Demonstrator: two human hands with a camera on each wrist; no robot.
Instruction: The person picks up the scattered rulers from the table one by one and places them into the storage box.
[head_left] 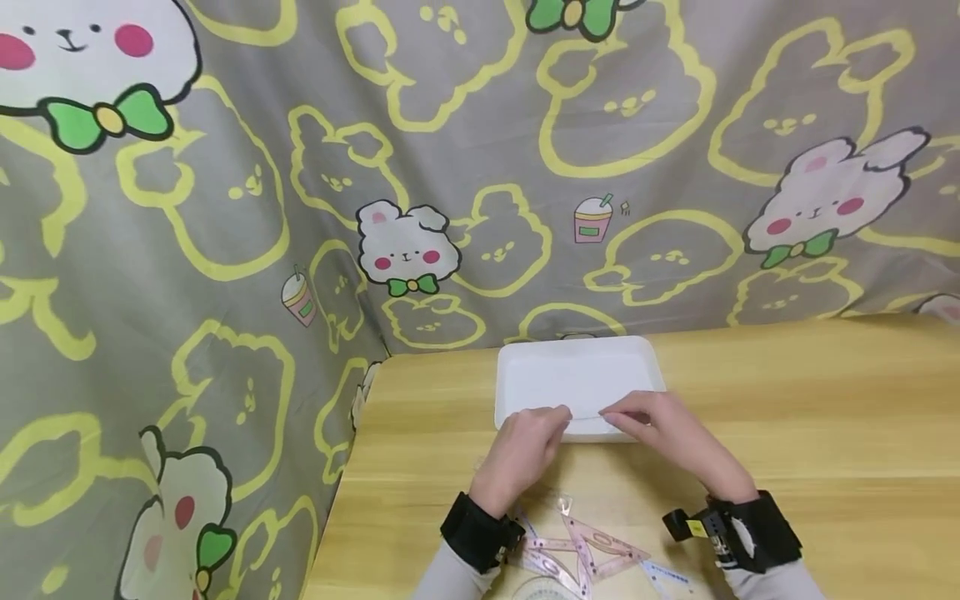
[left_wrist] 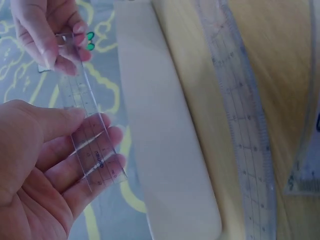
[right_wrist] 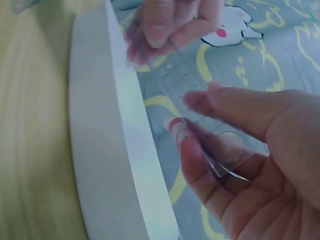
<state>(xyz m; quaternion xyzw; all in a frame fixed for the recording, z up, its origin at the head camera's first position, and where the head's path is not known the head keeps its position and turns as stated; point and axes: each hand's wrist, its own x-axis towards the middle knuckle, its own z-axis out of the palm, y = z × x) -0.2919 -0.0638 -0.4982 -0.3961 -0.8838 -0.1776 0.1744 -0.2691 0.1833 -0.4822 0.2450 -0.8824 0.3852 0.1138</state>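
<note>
Both hands hold one clear straight ruler between them, just above the near rim of the white tray, in the lower middle of the head view. The left hand pinches one end with thumb and fingertips, and the right hand pinches the other end in the same way, so neither hand is free or clenched on nothing. In the left wrist view the ruler runs from the lower left, where it lies across the fingers, up to the upper left, where the other hand takes it. In the right wrist view it goes from the centre right to the top of the frame. I judge that holding it by both ends keeps the thin, flexible strip level and steady over the tray edge. The tray is shallow, rectangular and stands on the wooden surface near its far edge, close to the rabbit-printed cloth. As far as the pictures show, nothing lies inside it. At the bottom of the head view, between the wrists, several other drawing tools lie on the surface: pinkish set squares and part of a protractor. A long curved ruler is at the right of the left wrist view.
</note>
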